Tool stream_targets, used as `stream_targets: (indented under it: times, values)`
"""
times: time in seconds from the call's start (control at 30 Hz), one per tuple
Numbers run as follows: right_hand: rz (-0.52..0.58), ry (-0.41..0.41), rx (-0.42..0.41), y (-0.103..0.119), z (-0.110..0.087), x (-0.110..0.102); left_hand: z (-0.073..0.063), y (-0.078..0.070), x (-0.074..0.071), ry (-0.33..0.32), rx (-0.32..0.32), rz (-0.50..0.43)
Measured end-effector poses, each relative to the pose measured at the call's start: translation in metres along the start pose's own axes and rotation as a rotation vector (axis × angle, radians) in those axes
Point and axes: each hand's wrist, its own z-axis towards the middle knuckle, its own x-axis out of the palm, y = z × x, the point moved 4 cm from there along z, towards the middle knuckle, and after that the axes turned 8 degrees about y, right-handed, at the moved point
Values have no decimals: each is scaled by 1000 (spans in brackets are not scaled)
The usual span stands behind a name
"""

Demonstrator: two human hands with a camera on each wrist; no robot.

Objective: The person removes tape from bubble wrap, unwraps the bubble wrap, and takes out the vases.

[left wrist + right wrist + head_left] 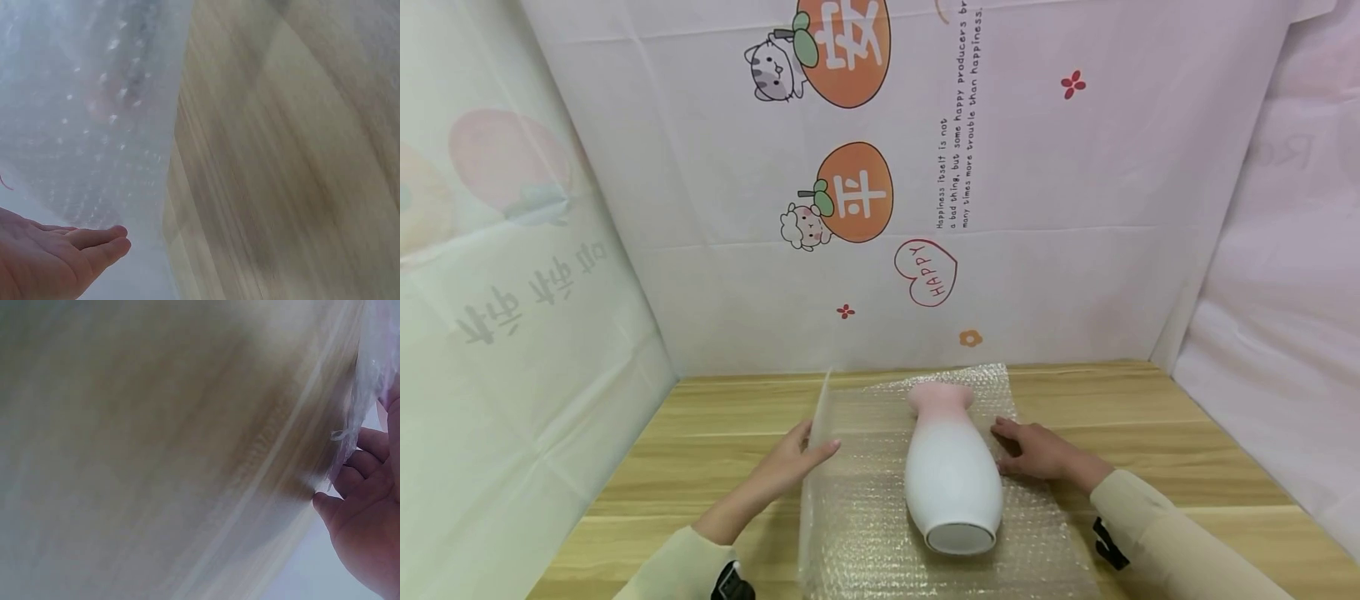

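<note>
A vase (953, 467), white with a pink neck, lies on its side on a clear sheet of bubble wrap (865, 517), its base toward me. Along the sheet's raised left edge is my left hand (786, 462), its thumb over the inner side. Seen from the left wrist, the fingers (103, 244) are fairly straight against the plastic. Just right of the vase, my right hand (1037, 450) holds the sheet's right edge. In the right wrist view, curled fingers (359, 469) meet the rim of the bubble wrap (369, 387); the thumb is partly cut off.
A wood-grain table (715, 433) carries everything. White printed cloth (1037, 208) hangs behind it, with more cloth at the left (512, 375) and right (1285, 333) sides. Black straps (1108, 546) show by both cuffs.
</note>
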Motion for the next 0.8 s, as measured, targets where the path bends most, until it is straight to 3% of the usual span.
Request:
stream_targets:
  times: [0.2,0.43,0.8]
  values:
    - [7,-2,2,-1,0,1,-2,7,-13,50,2,-82]
    - [5,-5,-4,-1,1,1,-8,18,-24,77,-40,-49]
    - [2,0,-5,1,0,1,-11,38,-34,38,-83,15]
